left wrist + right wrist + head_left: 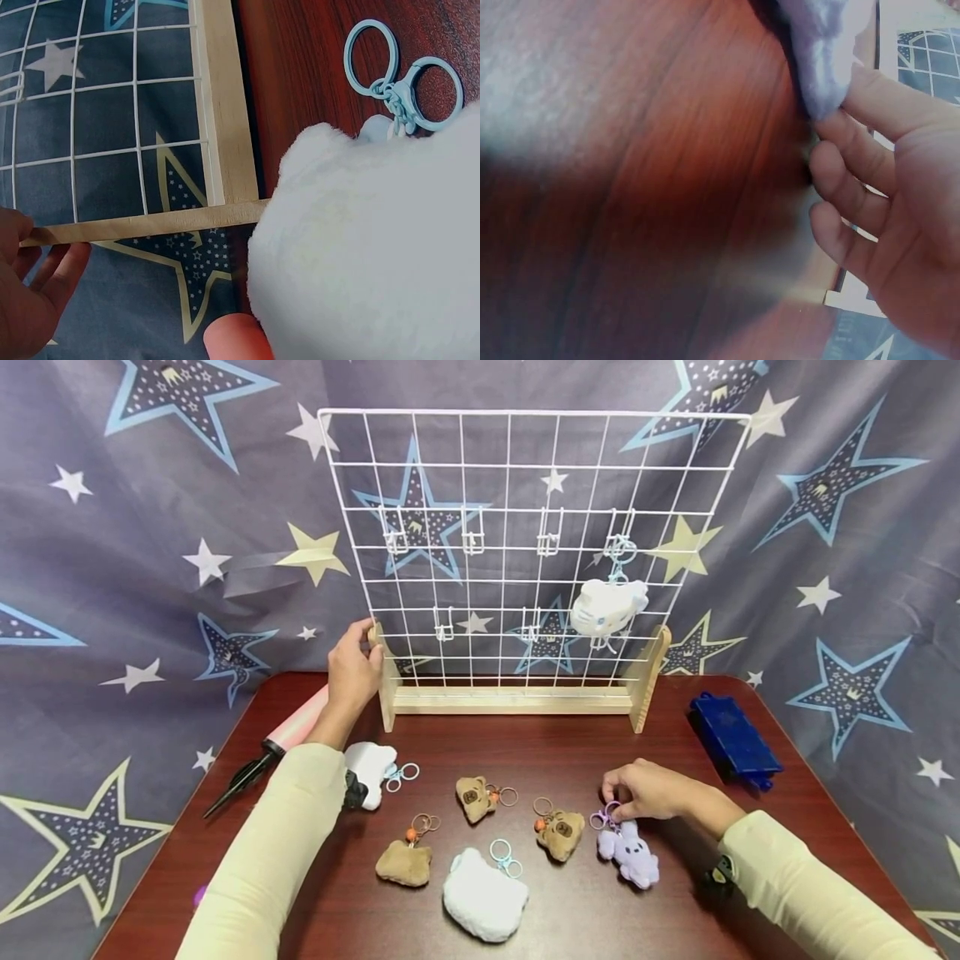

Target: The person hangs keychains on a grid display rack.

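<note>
My left hand [356,668] grips the top of the wooden side foot [150,225] of a white wire grid rack [510,467], its fingers curled about the edge. On the right, my right hand [651,789] pinches the ring end of a purple plush keychain [637,858], whose body lies on the table. In the right wrist view the thumb and forefinger meet at the purple plush [821,56]. A white plush keychain [606,607] with a light-blue ring hangs from a hook at the grid's right.
Several brown plush keychains [405,863] and a fluffy white one [486,897] lie in front. Another white plush [369,770] sits by my left sleeve. A pink pump [300,718] lies left, a blue tray [735,737] right. Hooks [473,542] hang on the grid.
</note>
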`<state>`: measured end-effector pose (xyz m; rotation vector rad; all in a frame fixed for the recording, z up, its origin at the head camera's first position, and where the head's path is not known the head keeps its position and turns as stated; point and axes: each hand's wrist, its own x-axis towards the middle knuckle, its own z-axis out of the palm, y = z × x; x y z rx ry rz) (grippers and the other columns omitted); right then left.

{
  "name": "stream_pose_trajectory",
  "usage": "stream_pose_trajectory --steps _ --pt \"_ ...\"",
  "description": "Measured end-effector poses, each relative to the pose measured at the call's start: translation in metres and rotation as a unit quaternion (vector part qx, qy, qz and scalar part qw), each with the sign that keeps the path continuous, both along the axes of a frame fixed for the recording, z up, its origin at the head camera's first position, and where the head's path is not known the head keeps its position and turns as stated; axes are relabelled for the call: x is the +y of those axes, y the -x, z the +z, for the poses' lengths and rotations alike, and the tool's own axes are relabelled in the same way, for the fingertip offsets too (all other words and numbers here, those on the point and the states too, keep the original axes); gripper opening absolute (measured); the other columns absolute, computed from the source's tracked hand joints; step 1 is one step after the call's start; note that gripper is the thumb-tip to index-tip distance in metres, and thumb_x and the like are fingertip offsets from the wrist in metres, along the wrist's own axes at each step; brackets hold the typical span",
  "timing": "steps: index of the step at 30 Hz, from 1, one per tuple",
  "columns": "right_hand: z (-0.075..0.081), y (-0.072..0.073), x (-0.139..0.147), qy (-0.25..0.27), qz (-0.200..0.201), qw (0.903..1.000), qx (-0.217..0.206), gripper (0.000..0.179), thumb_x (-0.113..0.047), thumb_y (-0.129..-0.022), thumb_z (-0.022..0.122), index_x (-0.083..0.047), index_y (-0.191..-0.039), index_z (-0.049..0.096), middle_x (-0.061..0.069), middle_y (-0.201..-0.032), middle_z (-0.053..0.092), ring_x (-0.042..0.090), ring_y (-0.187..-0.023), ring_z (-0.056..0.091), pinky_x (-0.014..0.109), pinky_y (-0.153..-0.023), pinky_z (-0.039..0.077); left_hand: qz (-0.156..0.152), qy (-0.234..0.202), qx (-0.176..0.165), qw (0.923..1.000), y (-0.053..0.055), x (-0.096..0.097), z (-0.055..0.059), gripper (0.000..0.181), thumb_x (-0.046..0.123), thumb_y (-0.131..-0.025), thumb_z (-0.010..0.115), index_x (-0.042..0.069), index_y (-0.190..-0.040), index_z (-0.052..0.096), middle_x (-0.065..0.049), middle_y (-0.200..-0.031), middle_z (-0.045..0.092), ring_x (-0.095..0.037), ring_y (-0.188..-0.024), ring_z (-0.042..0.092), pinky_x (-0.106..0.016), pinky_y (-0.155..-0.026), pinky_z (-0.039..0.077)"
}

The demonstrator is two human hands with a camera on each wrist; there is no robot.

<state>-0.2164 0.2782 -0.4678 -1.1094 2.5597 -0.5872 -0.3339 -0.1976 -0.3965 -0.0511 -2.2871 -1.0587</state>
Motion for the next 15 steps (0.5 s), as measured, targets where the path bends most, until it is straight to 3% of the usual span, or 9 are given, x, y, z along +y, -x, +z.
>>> stream_pose_trajectory --steps 6,15 --pt "0.0003 -0.0004 0.004 0.028 0.001 0.9992 -0.028 0.017 -0.013 -0.084 0.08 -0.018 -0.088 0.064 -0.016 -0.066 0.061 -0.007 -0.06 0.053 0.017 -0.057 0.044 -0.001 0.001 0.005 1.0 -0.0004 -0.0001 0.0019 0.042 0.002 -0.091 0.066 0.007 -0.133 0.063 -0.02 -0.115 0.072 -0.036 -0.095 0.071 -0.049 -0.091 0.056" --pt "0.002 0.0014 0.0093 0.075 -0.004 0.9961 -0.046 0.018 -0.01 -0.087 0.078 -0.021 -0.097 0.067 -0.012 -0.071 0.071 -0.005 -0.068 0.061 0.02 -0.068 0.049 -0.002 0.002 -0.002 1.0 -0.0019 -0.0004 0.0013 0.042 0.002 -0.092 0.066 0.006 -0.133 0.063 -0.021 -0.115 0.072 -0.037 -0.097 0.071 -0.049 -0.091 0.056"
